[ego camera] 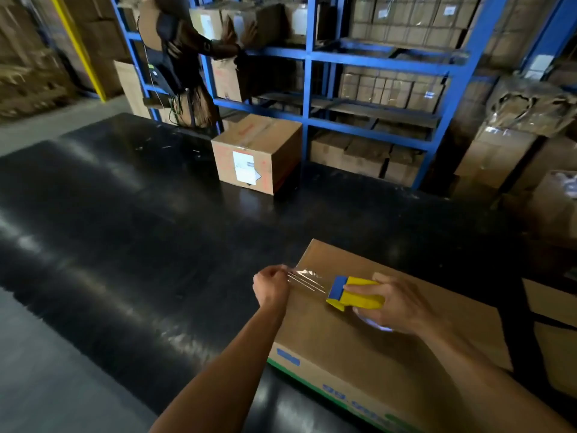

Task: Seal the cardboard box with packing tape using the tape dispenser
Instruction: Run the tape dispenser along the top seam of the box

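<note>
A large closed cardboard box with blue and green print lies on the black table at the lower right. My right hand grips a yellow and blue tape dispenser just above the box top near its left end. A strip of clear packing tape stretches from the dispenser to the left. My left hand pinches the free end of that tape, at the box's left edge.
The black table spreads to the left and far side. A smaller taped box with a white label stands at its far edge. Blue shelving full of cartons rises behind, where another person reaches into a shelf.
</note>
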A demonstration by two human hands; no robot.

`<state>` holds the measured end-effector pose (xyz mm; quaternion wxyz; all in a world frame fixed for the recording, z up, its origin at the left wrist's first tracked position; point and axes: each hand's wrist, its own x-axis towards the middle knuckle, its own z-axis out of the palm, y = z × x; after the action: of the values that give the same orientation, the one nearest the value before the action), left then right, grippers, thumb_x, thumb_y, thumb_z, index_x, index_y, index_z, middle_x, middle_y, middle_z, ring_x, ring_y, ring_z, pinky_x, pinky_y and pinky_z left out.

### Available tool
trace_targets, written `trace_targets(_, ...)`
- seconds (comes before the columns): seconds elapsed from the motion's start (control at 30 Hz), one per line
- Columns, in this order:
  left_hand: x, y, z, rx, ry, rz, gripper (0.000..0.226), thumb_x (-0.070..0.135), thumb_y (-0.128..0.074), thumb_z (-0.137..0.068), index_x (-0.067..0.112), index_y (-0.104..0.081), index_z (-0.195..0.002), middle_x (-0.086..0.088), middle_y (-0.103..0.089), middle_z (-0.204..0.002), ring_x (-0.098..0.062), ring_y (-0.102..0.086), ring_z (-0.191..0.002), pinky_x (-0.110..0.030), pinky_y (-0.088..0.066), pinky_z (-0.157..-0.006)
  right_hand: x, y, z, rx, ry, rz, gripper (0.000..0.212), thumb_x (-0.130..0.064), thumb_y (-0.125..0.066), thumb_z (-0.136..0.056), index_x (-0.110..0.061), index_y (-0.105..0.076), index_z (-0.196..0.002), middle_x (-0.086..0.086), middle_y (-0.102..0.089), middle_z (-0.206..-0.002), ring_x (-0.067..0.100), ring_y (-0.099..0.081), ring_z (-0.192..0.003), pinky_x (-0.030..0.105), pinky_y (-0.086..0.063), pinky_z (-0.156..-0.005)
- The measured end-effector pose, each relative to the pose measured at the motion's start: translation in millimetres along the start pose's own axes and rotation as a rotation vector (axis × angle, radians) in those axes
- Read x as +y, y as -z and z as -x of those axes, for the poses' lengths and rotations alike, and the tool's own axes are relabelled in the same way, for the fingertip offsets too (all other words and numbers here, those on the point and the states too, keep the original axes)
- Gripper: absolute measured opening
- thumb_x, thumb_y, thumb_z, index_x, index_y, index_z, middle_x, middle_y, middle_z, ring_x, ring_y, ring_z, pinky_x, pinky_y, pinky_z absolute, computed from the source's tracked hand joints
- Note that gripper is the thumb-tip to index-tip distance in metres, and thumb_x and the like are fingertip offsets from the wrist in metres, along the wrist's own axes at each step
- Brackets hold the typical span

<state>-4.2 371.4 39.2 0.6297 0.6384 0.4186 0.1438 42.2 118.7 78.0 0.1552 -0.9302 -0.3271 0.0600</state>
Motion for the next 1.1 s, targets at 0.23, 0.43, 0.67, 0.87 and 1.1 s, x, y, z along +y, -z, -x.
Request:
trace_targets(0.23,-15,-3,-2,0.028,0.013,-0.01,0.017,0.012,-0.061,-0.091,0.018,-0.077,-0.09,0.005,-0.073,-0.088,-0.008,-0.066,-0.084,-0.018,-0.049,-0.068,1,-7,-16,-0.056,0.03,0.11,0.052,-0.059,-0.066,-0.08,-0.057,-0.053,-0.13,-0.007,-0.045,-0.092,0.009,-0.048,-0.072,0.014,-0.029,-0.055)
trace_targets(0.43,-21,-9,-19,0.022,0.108,-0.1,0.014,0.016,-0.066,-0.086,0.018,-0.08,-0.087,0.001,-0.075,-0.088,-0.019,-0.068,-0.089,-0.037,-0.056,-0.089,-2,-5,-15,-0.047,0.027,0.101,0.048,-0.056,-0.069,-0.079,-0.058,-0.057,-0.126,-0.007,-0.045,-0.089,0.009,-0.045,-0.07,0.016,-0.028,-0.056)
trace_targets(0.67,-18,-10,-15,-0.039,0.036,-0.266,0.027,0.025,-0.057,-0.097,0.017,-0.071,-0.118,-0.008,-0.072,-0.11,-0.026,-0.065,-0.099,-0.032,-0.05,-0.086,-1,-8,-17,-0.092,-0.02,0.132,0.051,-0.063,-0.063,-0.078,-0.061,-0.054,-0.128,-0.009,-0.042,-0.087,0.011,-0.051,-0.07,0.023,-0.038,-0.059)
trace_targets(0.87,-34,9,-12,-0.194,-0.161,-0.633,0.082,0.056,-0.034,-0.101,0.023,0.016,-0.157,-0.021,-0.001,-0.164,-0.043,-0.026,-0.145,-0.051,-0.026,-0.114,-6,-5,-16,-0.105,-0.024,0.159,0.052,-0.061,-0.064,-0.079,-0.061,-0.052,-0.13,-0.008,-0.043,-0.088,0.01,-0.049,-0.07,0.022,-0.035,-0.058)
trace_targets(1.1,-44,3,-11,-0.525,-0.643,-0.967,0.062,0.045,-0.022,-0.106,0.023,-0.001,-0.159,-0.005,0.008,-0.167,-0.031,-0.022,-0.148,-0.048,-0.035,-0.112,-2,-3,-21,-0.182,-0.061,0.154,0.058,-0.067,-0.059,-0.081,-0.058,-0.045,-0.136,-0.008,-0.042,-0.098,0.012,-0.053,-0.08,0.026,-0.049,-0.065)
